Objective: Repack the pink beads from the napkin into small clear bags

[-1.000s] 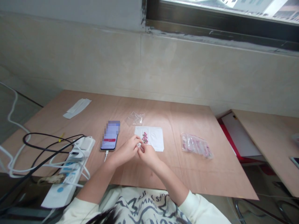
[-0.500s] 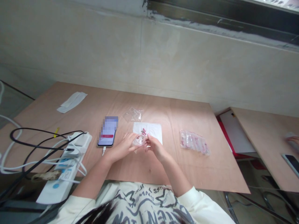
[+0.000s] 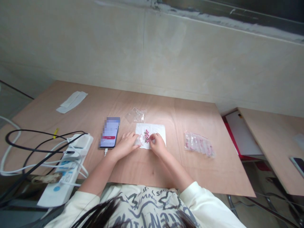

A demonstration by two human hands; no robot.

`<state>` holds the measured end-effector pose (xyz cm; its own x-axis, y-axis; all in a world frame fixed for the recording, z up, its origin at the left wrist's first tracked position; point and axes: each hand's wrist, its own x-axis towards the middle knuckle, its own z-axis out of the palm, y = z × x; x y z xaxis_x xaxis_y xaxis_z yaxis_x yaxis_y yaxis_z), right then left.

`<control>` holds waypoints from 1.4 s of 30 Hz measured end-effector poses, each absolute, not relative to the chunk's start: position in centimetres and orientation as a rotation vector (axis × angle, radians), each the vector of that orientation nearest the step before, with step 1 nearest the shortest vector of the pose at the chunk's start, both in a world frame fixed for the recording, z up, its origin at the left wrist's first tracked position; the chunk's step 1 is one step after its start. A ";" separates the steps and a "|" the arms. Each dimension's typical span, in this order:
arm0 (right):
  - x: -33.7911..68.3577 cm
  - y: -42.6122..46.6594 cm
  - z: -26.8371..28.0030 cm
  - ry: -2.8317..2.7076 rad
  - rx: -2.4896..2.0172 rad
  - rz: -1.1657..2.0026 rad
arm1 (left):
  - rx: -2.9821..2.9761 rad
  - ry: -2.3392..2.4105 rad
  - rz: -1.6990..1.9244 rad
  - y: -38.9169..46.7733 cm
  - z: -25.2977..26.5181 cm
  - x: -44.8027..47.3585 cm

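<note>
On a white paper sheet (image 3: 160, 129) lies a small heap of pink and dark pieces (image 3: 146, 135), too small to name for certain. My left hand (image 3: 127, 145) rests low at the sheet's left edge, thumb and fingertips holding the edge of a small clear plastic bag (image 3: 142, 140) with a reddish line on it. My right hand (image 3: 157, 144) is at the heap's right side, its fingertips pinched together against the pink pieces. Whatever sits between those fingertips is hidden. Behind the sheet lies another clear plastic bag (image 3: 138, 115), crumpled.
A phone (image 3: 110, 133) on a charging cable lies left of my left hand. Farther left, a power strip (image 3: 68, 171) carries tangled cables. Filled clear bags with pink contents (image 3: 199, 144) lie at right. A folded white cloth or mask (image 3: 72, 102) sits at the far left.
My hands have moved apart and down to the sheet. The small bag, earlier raised between both hands, now lies low under my left fingers, while my right fingertips have reached the pink pieces.
</note>
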<state>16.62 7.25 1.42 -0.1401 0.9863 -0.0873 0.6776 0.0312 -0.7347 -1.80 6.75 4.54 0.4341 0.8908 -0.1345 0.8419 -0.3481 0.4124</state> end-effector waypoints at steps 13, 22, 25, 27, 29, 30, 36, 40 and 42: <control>15.8 5.9 1.2 -1.985 -1.615 0.845 | 2.279 1.459 0.118 6.5 4.4 -1.7; 15.4 6.0 1.4 -1.820 -1.501 0.849 | 2.268 1.483 0.007 6.7 4.9 -1.1; 14.9 6.1 2.0 -1.759 -1.408 0.904 | 2.258 1.494 0.007 6.6 4.9 -0.9; 14.8 6.2 2.2 -1.754 -1.390 0.935 | 2.242 1.506 0.029 6.6 4.8 -0.9; 15.1 6.2 2.1 -1.733 -1.435 0.907 | 2.229 1.504 0.064 6.6 4.5 -1.0; 15.4 6.2 1.9 -1.731 -1.468 0.875 | 2.225 1.500 0.078 6.6 4.4 -1.1; 16.1 5.9 0.5 -1.890 -1.587 0.762 | 2.213 1.518 0.074 6.5 4.3 -1.3; 15.8 6.0 0.3 -1.922 -1.621 0.728 | 2.216 1.513 0.083 6.5 4.4 -1.2; 15.9 6.0 0.4 -1.933 -1.641 0.710 | 2.213 1.510 0.088 6.6 4.4 -1.2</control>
